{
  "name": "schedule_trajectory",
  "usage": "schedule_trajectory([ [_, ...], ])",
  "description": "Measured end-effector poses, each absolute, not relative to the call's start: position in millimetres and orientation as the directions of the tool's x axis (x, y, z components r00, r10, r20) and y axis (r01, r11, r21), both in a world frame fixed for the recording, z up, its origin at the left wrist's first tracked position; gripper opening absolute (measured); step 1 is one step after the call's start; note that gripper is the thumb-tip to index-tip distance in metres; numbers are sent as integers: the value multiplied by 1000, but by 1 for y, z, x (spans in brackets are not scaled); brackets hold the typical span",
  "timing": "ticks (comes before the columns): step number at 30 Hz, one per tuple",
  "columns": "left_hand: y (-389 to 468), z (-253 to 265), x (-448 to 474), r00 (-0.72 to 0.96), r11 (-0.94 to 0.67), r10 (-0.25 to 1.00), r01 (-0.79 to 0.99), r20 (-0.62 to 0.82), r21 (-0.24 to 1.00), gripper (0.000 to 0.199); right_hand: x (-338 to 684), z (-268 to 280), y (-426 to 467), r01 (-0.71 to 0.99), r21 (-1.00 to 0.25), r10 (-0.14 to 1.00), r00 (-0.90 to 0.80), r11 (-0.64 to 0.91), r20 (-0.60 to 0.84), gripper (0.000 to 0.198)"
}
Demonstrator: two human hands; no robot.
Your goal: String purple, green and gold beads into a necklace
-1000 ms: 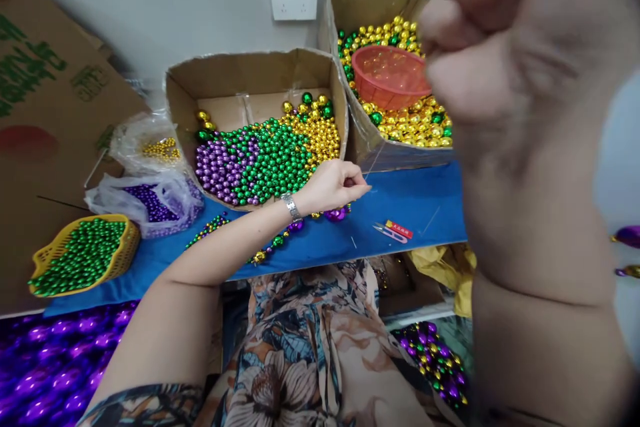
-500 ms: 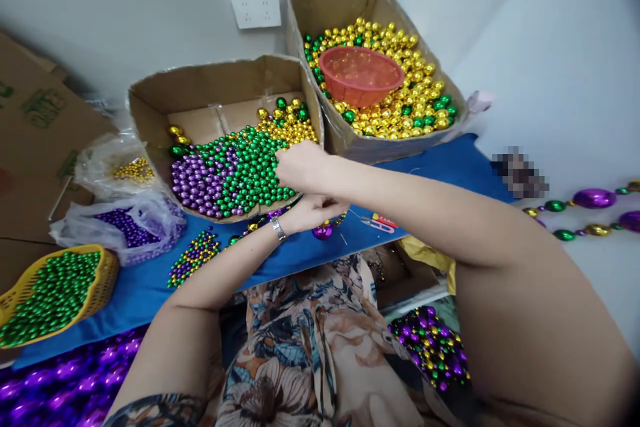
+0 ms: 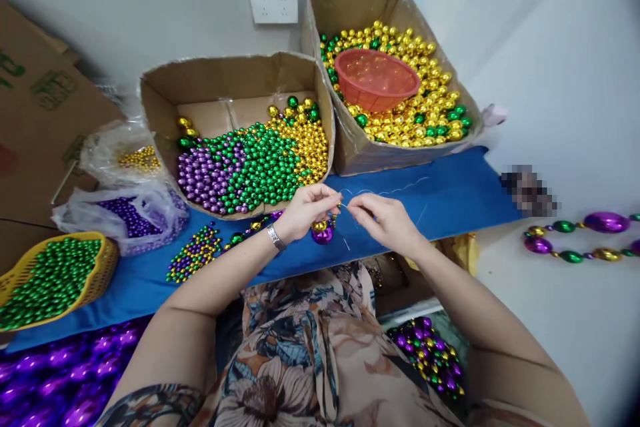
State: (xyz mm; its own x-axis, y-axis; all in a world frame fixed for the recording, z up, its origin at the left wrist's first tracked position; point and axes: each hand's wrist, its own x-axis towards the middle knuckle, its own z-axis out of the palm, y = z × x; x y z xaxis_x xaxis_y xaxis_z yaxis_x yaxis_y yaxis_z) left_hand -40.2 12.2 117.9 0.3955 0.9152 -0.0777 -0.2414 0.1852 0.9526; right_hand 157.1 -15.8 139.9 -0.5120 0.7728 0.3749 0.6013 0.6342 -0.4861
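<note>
My left hand, with a metal watch at its wrist, pinches a bead string at the front of the nearer cardboard box. A small gold bead shows at its fingertips. Below it hang larger beads of the string, among them a shiny purple bead. Facing it, my right hand has thumb and forefinger closed on the thin clear thread near that gold bead. Loose thread curls over the blue cloth behind the right hand. The exact grip of the fingers is partly hidden.
The nearer cardboard box holds purple, green and gold beads. A second box has larger gold and green beads and a red basket. Left on the blue cloth are a yellow basket, bead bags and a small multicoloured bead pile.
My right hand has come back from the gold beads in the nearer box to meet the left hand's fingertips. The left hand has stayed nearly in place. The view has shifted slightly.
</note>
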Motion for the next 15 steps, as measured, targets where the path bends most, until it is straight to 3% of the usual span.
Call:
schedule_trajectory([
  [3,11,113,-40,376,220,922,-313,-92,924,36,152,140,-22,607,-400,726,-557,687,403,22],
  [6,9,110,-41,340,226,935,-350,-102,909,37,151,134,-23,583,-392,701,-617,712,357,24],
  [9,7,108,-44,351,209,933,-347,-80,914,37,156,130,-17,517,-488,693,-652,703,308,23],
  [13,5,108,-48,428,177,904,-342,-15,923,54,161,129,-1,521,-676,836,-469,522,284,24],
  [15,4,108,-50,481,189,877,-342,-1,920,63,159,128,8,500,-735,859,-464,458,219,29],
])
